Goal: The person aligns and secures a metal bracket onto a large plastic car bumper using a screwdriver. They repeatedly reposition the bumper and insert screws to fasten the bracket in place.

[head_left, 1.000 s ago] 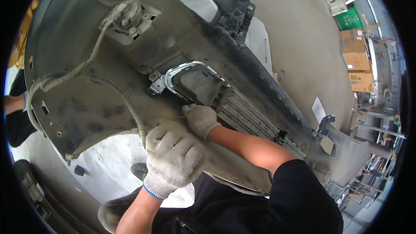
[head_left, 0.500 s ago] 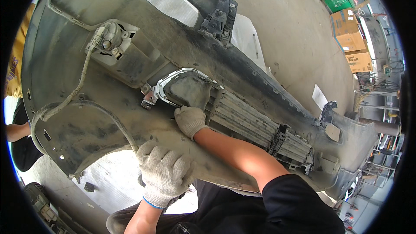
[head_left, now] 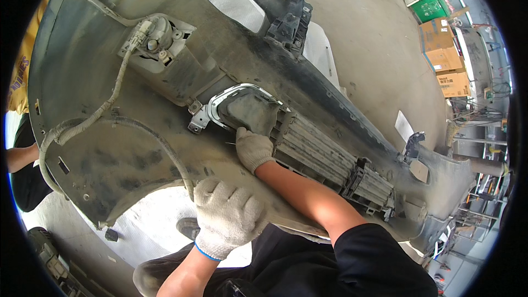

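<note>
Barely shifted, the hands are apart: right hand (head_left: pixel 254 150) just below the silver trim (head_left: pixel 210 112) in the bumper (head_left: pixel 137 165), left hand (head_left: pixel 228 214) against the cable (head_left: pixel 169 147) at the bumper's near edge (I cannot tell either grip).

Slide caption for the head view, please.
Gloved left hand clenched beside a cable; gloved right hand near the slatted grille on a dusty bumper.

Cable (head_left: pixel 120 77) (left of louvers (head_left: pixel 316 142)) on bumper (head_left: pixel 209 148)
</note>
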`<state>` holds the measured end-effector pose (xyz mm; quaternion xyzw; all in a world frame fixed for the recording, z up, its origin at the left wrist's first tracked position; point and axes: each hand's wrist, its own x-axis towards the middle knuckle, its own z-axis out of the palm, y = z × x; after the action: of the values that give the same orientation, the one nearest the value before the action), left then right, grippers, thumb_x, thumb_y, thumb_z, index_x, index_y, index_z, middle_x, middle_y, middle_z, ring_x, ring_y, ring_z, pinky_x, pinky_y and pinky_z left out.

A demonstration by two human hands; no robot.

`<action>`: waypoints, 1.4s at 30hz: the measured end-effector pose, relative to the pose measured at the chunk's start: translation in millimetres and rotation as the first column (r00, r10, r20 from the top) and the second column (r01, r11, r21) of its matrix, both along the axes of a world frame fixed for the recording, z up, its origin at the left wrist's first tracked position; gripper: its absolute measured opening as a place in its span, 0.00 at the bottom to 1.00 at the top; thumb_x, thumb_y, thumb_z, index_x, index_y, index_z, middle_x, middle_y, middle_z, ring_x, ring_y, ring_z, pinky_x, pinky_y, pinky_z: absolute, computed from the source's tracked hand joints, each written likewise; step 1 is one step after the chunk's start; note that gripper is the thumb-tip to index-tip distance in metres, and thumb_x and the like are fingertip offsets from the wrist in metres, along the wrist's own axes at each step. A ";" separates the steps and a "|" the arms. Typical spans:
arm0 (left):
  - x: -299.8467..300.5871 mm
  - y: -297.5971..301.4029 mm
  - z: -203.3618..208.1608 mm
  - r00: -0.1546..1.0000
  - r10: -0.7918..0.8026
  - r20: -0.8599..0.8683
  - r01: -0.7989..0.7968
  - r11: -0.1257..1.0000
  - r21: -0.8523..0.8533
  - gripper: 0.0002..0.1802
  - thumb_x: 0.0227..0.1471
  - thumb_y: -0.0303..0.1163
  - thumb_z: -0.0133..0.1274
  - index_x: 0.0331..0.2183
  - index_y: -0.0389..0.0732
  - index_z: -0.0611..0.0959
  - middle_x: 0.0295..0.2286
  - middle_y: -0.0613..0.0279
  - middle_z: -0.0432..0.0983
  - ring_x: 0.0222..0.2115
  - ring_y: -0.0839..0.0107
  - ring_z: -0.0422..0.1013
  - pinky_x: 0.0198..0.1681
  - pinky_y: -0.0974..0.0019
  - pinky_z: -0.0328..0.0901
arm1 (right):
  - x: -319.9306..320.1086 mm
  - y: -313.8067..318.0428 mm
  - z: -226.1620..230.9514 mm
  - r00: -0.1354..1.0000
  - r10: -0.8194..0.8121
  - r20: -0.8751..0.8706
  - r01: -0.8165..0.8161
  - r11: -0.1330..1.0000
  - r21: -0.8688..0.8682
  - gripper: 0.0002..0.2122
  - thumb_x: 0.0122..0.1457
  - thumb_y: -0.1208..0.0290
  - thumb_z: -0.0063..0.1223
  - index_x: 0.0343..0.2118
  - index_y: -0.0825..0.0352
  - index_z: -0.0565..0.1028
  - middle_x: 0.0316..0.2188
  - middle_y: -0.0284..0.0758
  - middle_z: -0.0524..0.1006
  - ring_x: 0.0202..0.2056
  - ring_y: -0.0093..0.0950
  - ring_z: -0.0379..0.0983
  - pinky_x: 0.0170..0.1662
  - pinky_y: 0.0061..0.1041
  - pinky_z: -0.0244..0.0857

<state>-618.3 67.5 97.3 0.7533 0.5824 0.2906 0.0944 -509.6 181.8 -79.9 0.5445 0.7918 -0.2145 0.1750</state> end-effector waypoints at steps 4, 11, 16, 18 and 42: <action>-0.7 -3.1 -4.1 1.000 0.011 0.004 -0.011 0.998 0.056 0.12 0.34 0.40 0.66 0.20 0.51 0.77 0.22 0.69 0.72 0.28 0.64 0.70 0.41 0.52 0.63 | 0.1 -1.7 1.2 0.999 -0.022 0.047 0.023 0.999 -0.023 0.09 0.65 0.71 0.39 0.43 0.69 0.70 0.39 0.48 0.83 0.39 0.45 0.83 0.36 0.46 0.76; -7.0 -15.2 -3.3 0.999 -0.010 0.031 0.009 0.999 0.042 0.10 0.39 0.38 0.64 0.21 0.50 0.78 0.22 0.67 0.73 0.28 0.62 0.69 0.40 0.52 0.61 | -11.4 2.9 -4.8 0.994 -0.060 0.087 0.065 0.997 -0.051 0.13 0.66 0.71 0.39 0.47 0.72 0.73 0.40 0.51 0.83 0.42 0.49 0.83 0.37 0.50 0.76; -13.1 -13.1 -10.1 0.998 -0.035 0.059 0.030 0.996 0.081 0.10 0.41 0.37 0.63 0.22 0.48 0.77 0.23 0.64 0.74 0.28 0.60 0.69 0.42 0.49 0.62 | -16.8 2.5 0.1 0.992 -0.077 0.098 0.078 0.997 0.002 0.13 0.64 0.74 0.44 0.48 0.73 0.74 0.39 0.52 0.83 0.42 0.50 0.82 0.38 0.47 0.76; -14.9 -16.3 -14.4 0.997 -0.050 0.059 0.045 0.995 0.087 0.10 0.42 0.37 0.63 0.22 0.47 0.77 0.23 0.64 0.74 0.29 0.60 0.70 0.42 0.49 0.62 | -17.9 1.7 -1.0 0.992 -0.043 0.117 0.042 0.999 0.011 0.13 0.64 0.74 0.44 0.48 0.72 0.74 0.39 0.53 0.83 0.41 0.49 0.82 0.39 0.46 0.76; 7.1 58.1 44.8 0.949 -0.232 -0.214 0.004 0.687 -0.727 0.13 0.51 0.42 0.55 0.28 0.43 0.86 0.25 0.48 0.81 0.35 0.50 0.77 0.38 0.46 0.68 | 116.0 40.1 51.7 0.924 0.363 -0.118 -0.274 0.845 0.459 0.07 0.57 0.66 0.50 0.33 0.59 0.78 0.32 0.32 0.77 0.37 0.32 0.75 0.39 0.34 0.68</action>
<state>-611.2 125.5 142.2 0.7266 0.6062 -0.0801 0.3133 -393.6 221.9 -28.2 0.4055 0.9125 -0.0542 0.0018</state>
